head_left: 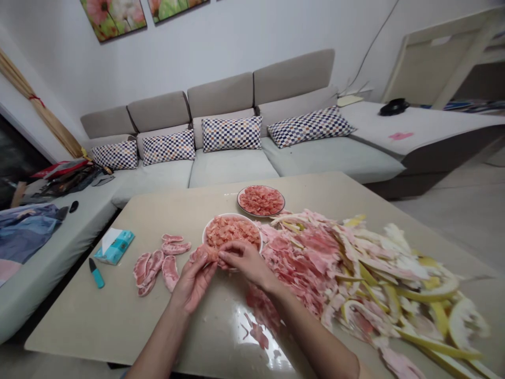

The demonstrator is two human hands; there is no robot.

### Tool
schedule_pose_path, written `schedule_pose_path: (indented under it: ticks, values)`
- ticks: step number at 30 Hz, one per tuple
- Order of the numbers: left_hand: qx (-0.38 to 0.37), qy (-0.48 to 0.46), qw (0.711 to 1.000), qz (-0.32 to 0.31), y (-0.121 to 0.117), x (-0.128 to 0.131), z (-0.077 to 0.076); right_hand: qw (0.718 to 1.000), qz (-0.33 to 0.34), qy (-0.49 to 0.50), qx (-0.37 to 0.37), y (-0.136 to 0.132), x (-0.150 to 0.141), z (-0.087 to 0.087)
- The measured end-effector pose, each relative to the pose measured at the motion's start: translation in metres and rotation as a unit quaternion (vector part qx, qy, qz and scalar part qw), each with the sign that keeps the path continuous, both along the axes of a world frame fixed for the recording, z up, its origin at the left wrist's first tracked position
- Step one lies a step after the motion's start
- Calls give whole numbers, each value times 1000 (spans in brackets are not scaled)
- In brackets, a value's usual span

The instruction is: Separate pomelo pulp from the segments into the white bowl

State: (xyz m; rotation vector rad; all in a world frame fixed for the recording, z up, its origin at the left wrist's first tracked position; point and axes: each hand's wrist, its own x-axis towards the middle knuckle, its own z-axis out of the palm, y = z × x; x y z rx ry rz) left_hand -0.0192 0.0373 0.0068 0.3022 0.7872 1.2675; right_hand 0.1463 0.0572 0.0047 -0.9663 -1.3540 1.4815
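A piece of pink pomelo segment [205,253] is between my two hands at the near edge of a white bowl [204,238]. My left hand [194,284] grips it from the left, closed around its lower side. From the right, my right hand [248,263] pinches its other end, fingertips pressed together. Loose pomelo pulp [232,231] heaps up in the bowl. Left of my hands lie several pomelo segments [170,271] in their pale membranes. Just right of the bowl spreads a big pile of pink membranes [300,258].
Behind the bowl stands a dark-rimmed plate of pulp [261,201]. Yellow-green pomelo rinds [426,295] cover the table's right side. At left are a tissue pack [118,247] and a small teal-handled knife [97,276]. Wet scraps [258,334] lie near my right forearm. A sofa [232,166] runs behind.
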Motion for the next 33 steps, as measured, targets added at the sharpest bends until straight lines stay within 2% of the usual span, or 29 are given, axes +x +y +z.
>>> schedule_pose_path:
  ticks: [5, 9, 11, 14, 19, 28, 33]
  values:
    - [4, 2, 1000, 24, 4, -5, -2, 995, -46, -69, 62, 10, 13, -1]
    - [15, 7, 1000, 23, 6, -5, -5, 973, -132, -120, 149, 17, 19, 0]
    - [23, 15, 999, 18, 5, -3, -5, 962, -153, -131, 183, 15, 15, 3]
    - [41, 38, 998, 11, 2, 0, -2, 958, -136, -136, 212, 5, 4, 8]
    - [67, 94, 993, 4, -5, 4, 3, 962, -101, -149, 206, -6, -9, 9]
    - [77, 148, 986, -6, -8, 3, 1, 969, -54, -134, 201, -8, -3, 17]
    - [65, 150, 987, -2, -6, 4, -1, 979, -53, -107, 165, -6, -3, 12]
